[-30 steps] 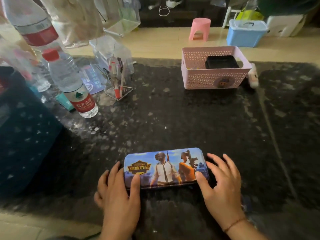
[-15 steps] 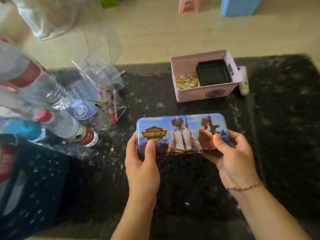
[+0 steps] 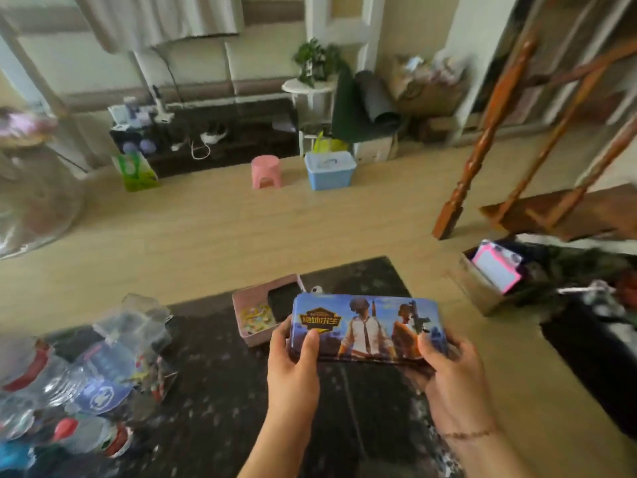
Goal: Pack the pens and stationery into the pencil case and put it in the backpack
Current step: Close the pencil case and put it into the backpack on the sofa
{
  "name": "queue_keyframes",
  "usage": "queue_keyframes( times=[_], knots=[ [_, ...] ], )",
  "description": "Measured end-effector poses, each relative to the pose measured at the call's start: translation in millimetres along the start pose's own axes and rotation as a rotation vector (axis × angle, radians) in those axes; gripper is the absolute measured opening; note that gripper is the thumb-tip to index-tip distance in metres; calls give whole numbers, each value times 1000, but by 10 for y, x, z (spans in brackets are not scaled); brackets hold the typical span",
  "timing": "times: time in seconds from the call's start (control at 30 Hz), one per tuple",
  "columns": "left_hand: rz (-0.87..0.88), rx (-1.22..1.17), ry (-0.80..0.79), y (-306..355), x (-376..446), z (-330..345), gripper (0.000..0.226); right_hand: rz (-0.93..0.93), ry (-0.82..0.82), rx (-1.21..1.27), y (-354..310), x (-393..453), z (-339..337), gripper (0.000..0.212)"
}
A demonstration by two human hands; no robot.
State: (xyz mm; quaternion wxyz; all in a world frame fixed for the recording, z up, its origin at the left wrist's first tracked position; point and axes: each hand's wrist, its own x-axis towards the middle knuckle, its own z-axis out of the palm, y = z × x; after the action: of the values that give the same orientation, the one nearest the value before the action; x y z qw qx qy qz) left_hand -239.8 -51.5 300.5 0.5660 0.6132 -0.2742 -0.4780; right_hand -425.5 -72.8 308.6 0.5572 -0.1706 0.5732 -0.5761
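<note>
A closed blue tin pencil case [image 3: 365,327] with game characters printed on its lid is held up above the dark speckled table [image 3: 213,391]. My left hand [image 3: 293,367] grips its left end, thumb on the lid. My right hand [image 3: 448,370] grips its right end, thumb on the lid too. A dark bag [image 3: 593,343] that may be the backpack sits at the right, blurred, with a white zip pull near its top.
A pink basket [image 3: 255,305] with small bits and a black box stands just behind the case. Water bottles [image 3: 69,401] and a clear plastic holder [image 3: 138,326] crowd the table's left. A box with a pink item [image 3: 496,270] and a wooden stair post [image 3: 482,143] are at right.
Both hands have lifted the pencil case off the table and carried it up and to the right. The view has swung up and rightward, showing the room and the dark bag.
</note>
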Motion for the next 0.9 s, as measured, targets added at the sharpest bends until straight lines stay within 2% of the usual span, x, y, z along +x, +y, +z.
queue_keyframes(
  times=[0.2,0.27,0.47,0.57,0.67,0.77,0.83,0.9],
  knots=[
    [-29,14,-355,326,-428,1189,18,-84,212,210,-846,-264,-1049,39],
    [-30,25,-496,315,-607,1577,20,-135,335,258,-1029,-429,-1437,40],
    [-160,67,-935,17,-1487,2607,23,-315,725,323,-1342,-1220,-2665,19],
    [-193,123,-1174,-255,-2132,2995,25,-367,879,417,-1293,-1782,-3261,30],
    [-235,170,-1394,-558,-2886,3274,30,-435,1019,499,-1137,-2422,-3799,28],
    [-294,237,-1589,-875,-3710,3419,29,-469,1140,603,-884,-3094,-4250,37],
    [-296,293,-1723,-1086,-4249,3421,22,-463,1206,632,-667,-3540,-4475,34],
    [-306,351,-1859,-1274,-4734,3394,25,-453,1275,674,-430,-3955,-4664,27]
  ],
)
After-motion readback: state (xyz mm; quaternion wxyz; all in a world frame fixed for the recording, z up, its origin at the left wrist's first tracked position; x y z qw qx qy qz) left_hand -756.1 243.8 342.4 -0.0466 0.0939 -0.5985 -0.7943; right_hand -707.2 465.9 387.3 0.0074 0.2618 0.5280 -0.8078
